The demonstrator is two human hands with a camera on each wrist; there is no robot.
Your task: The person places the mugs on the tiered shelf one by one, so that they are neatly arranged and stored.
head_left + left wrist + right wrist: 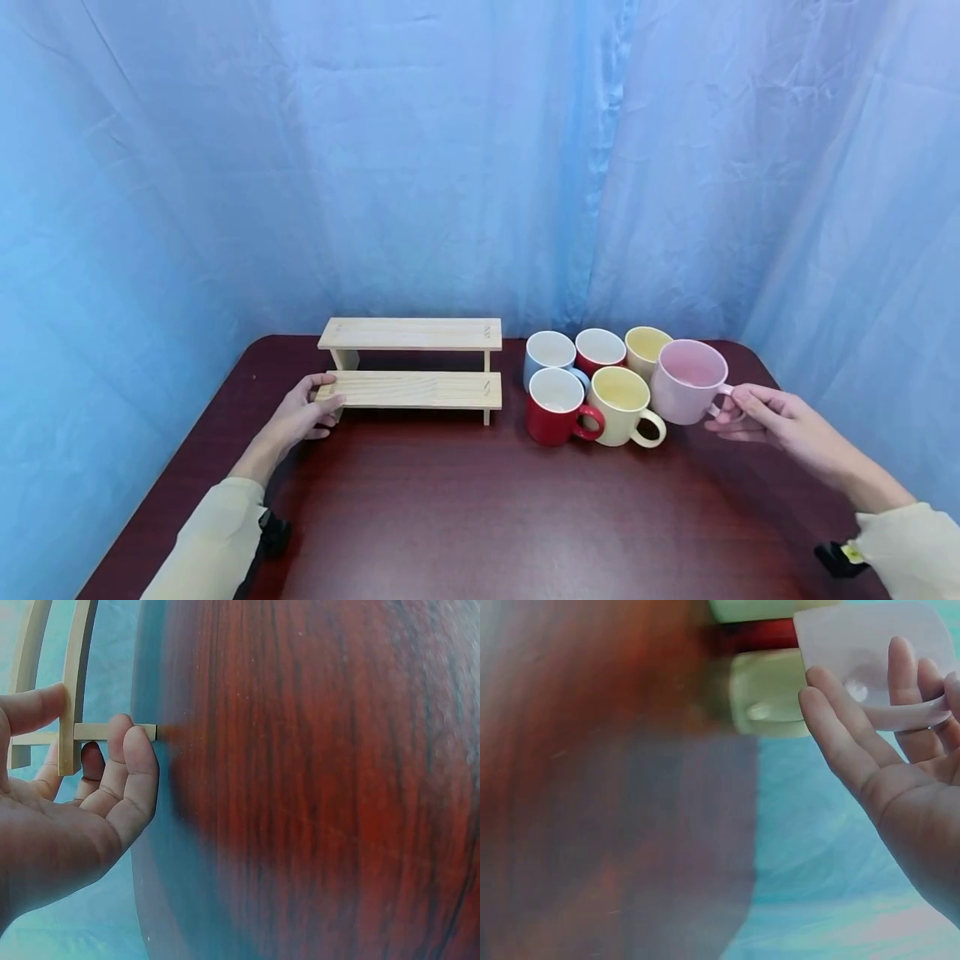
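Observation:
My left hand (302, 414) grips the left end of the lower board of a two-tier wooden rack (412, 389). In the left wrist view the thumb lies on the board (69, 705) and the other fingers curl beneath it. At the right, my right hand (772, 419) holds a pink mug (686, 392) by its handle, which points toward the hand. The right wrist view shows finger and thumb at the handle (911, 716), with the other fingers reaching along the mug's side. The mug appears raised above the tabletop, upright or nearly so.
Left of the pink mug several mugs stand close together: a light blue mug (550, 350), a front red mug (553, 417), a rear red mug (598, 350), a front yellow mug (617, 417) and a rear yellow mug (645, 343). Blue curtains (450, 167) hang behind the dark wooden table (480, 517).

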